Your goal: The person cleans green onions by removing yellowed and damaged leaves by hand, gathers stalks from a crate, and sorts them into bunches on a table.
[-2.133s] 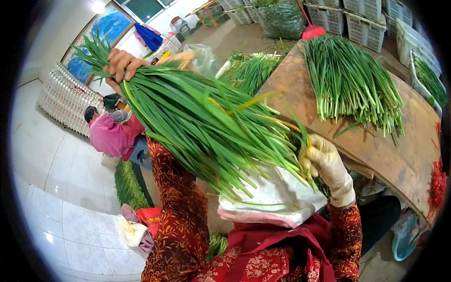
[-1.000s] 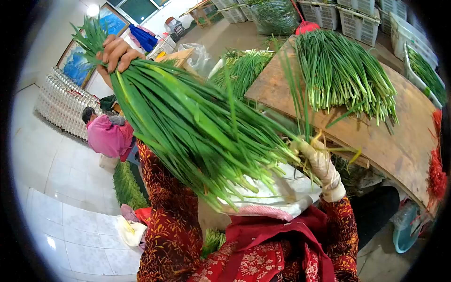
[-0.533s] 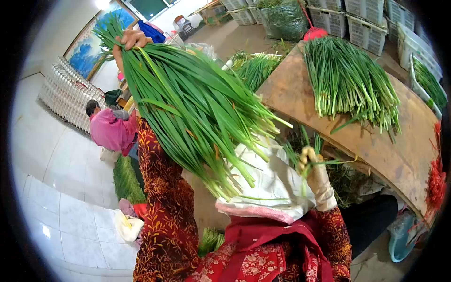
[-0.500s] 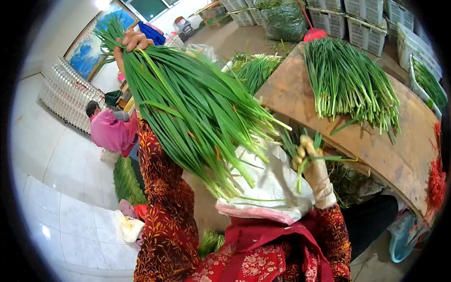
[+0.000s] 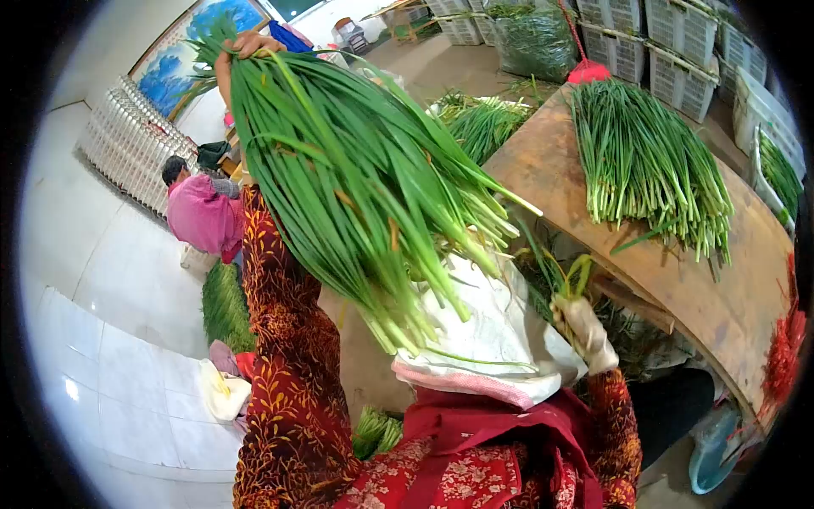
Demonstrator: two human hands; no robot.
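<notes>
My left hand (image 5: 248, 47) grips a large bunch of garlic chives (image 5: 339, 170) by the leafy end, raised at upper left. Its pale cut ends fan down and right above a white sack (image 5: 483, 327) on my lap. My right hand (image 5: 585, 327), in a pale glove, is beside the sack at the table's near edge. It is closed on a few loose chive leaves (image 5: 579, 273), which stick out above the fingers, some of them yellowish. One loose stalk lies across the sack's pink-edged hem.
A curved wooden table (image 5: 678, 271) at right bears a pile of chives (image 5: 649, 161) and red ties (image 5: 787, 348). Plastic crates (image 5: 682, 72) stack behind. A person in pink (image 5: 203, 212) sits at left near more greens (image 5: 227, 305). A blue basin (image 5: 712, 454) stands lower right.
My right hand has moved down and slightly right, still holding the loose leaves. My left hand keeps its hold on the bunch, and the view has shifted a little.
</notes>
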